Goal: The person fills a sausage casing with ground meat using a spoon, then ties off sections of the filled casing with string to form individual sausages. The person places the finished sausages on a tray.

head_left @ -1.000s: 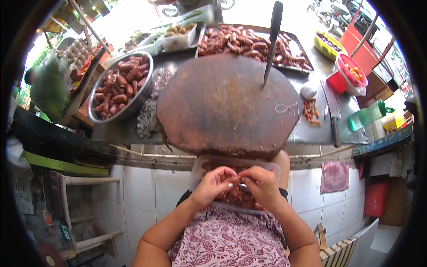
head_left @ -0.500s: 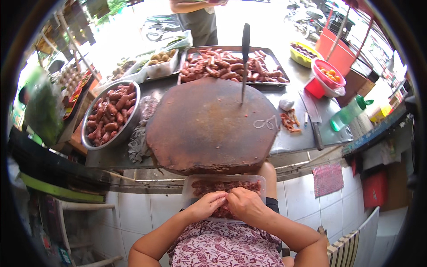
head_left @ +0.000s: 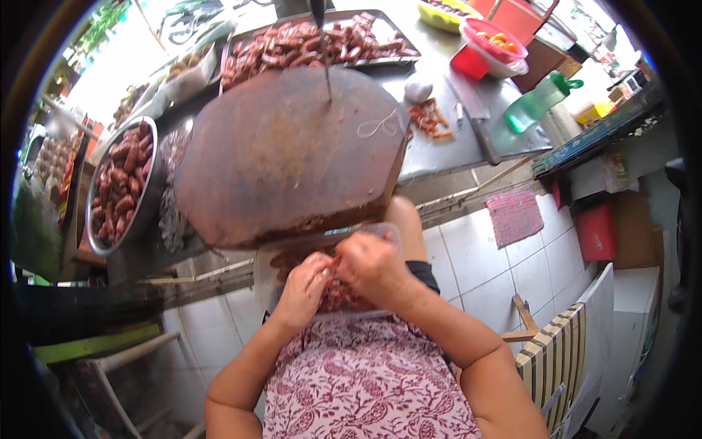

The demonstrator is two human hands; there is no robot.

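In my lap rests a clear plastic tub (head_left: pixel 392 233) holding raw red minced meat (head_left: pixel 341 298). Both hands are over it, close together, with their fingertips meeting. My left hand (head_left: pixel 306 287) is closed, thumb and fingers pinched together. My right hand (head_left: pixel 371 269) is closed too, its fingers curled down and partly blurred. Whatever lies between the fingertips is small and mostly hidden. Just beyond the tub stands a thick wooden chopping block (head_left: pixel 278 157), with a dark-handled knife (head_left: pixel 326 69) upright at its far side. A loop of white string (head_left: pixel 380 128) lies on the block.
A metal bowl of sausages (head_left: pixel 121 186) sits left of the block, and a metal tray of sausages (head_left: pixel 307 45) behind it. To the right are a cleaver (head_left: pixel 475 117), orange-red scraps (head_left: pixel 430 121), a green bottle (head_left: pixel 537 104) and a pink basket (head_left: pixel 496 44). A striped chair (head_left: pixel 552 351) stands at lower right.
The view has shifted and tilted, so the block and table sit higher and further left. My right hand has lifted a little over the tub, while both hands stay together.
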